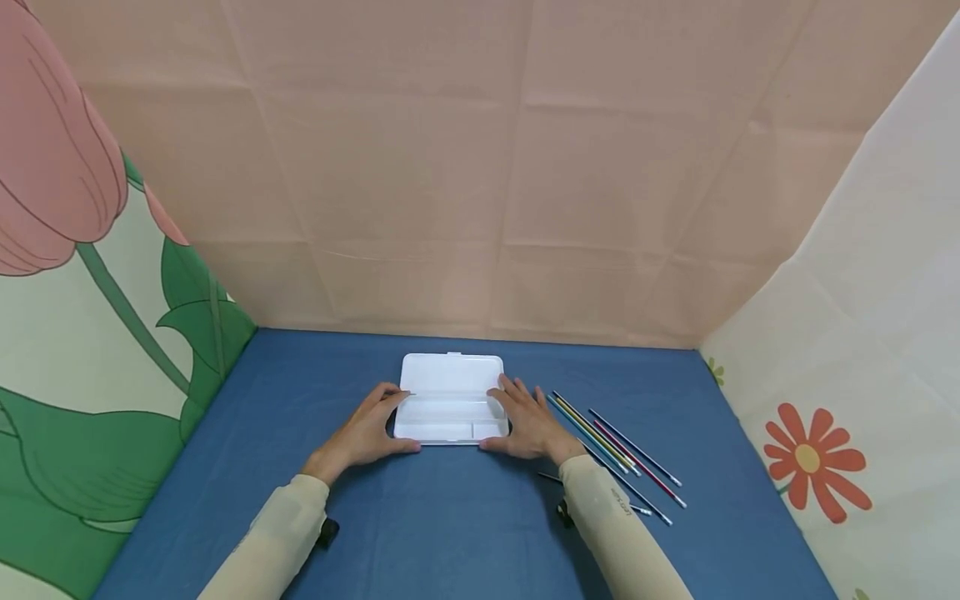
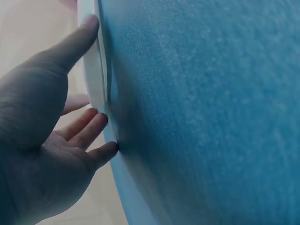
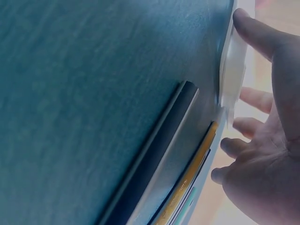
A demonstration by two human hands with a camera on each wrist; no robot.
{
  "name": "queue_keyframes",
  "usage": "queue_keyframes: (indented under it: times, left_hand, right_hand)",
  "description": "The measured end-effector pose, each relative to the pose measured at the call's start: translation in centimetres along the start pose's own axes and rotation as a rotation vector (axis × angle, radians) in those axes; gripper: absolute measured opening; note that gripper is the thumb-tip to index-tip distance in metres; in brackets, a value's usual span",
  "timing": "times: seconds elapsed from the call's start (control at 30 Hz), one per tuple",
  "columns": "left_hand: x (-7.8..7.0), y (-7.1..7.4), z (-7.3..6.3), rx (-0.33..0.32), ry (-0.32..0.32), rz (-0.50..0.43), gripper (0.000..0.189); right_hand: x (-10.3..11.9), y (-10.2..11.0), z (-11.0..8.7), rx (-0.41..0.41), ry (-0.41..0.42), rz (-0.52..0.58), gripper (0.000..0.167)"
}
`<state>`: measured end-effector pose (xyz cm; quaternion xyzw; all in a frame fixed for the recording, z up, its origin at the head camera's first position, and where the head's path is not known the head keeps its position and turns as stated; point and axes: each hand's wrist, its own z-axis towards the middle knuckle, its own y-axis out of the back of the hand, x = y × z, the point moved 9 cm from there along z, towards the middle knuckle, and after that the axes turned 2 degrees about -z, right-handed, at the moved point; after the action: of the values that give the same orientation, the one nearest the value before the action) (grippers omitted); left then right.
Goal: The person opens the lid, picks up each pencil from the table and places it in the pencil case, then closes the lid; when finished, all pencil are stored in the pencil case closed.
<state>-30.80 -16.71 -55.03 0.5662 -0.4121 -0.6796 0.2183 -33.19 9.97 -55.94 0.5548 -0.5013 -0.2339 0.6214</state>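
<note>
Head view: open white box (image 1: pixel 442 412) on the blue counter (image 1: pixel 442 533).
Your left hand (image 1: pixel 367 429) and right hand (image 1: pixel 531 425) have fingers (image 2: pixel 93 131) clamped on its left and right ends; pencils (image 1: pixel 640 464) lie right.

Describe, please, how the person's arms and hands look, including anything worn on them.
The left hand and right hand are bare, with long cream sleeves; the right sleeve has small, unreadable lettering. A small black object shows beside each sleeve.
</note>
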Motion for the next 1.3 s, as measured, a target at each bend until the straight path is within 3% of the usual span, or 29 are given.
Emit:
queue_keyframes:
  times: [0.23, 0.67, 1.1, 1.3]
  left_hand:
    - [0.1, 0.1, -0.2, 0.033, 0.013, 0.001, 0.096]
    - [-0.1, 0.2, -0.2, 0.016, 0.031, -0.009, 0.103]
    - [0.4, 0.4, -0.2, -0.005, 0.024, -0.015, 0.097]
    - [0.7, 0.3, -0.2, 0.000, 0.055, -0.032, 0.099]
  right_hand:
    - [0.2, 0.2, -0.2, -0.029, 0.006, -0.016, 0.100]
    - [0.6, 0.8, -1.7, -0.067, 0.068, -0.022, 0.094]
    - [0.2, 2.4, -4.3, -0.132, 0.091, 0.041, 0.095]
    - [-0.3, 3.3, -6.5, -0.185, 0.133, 0.036, 0.092]
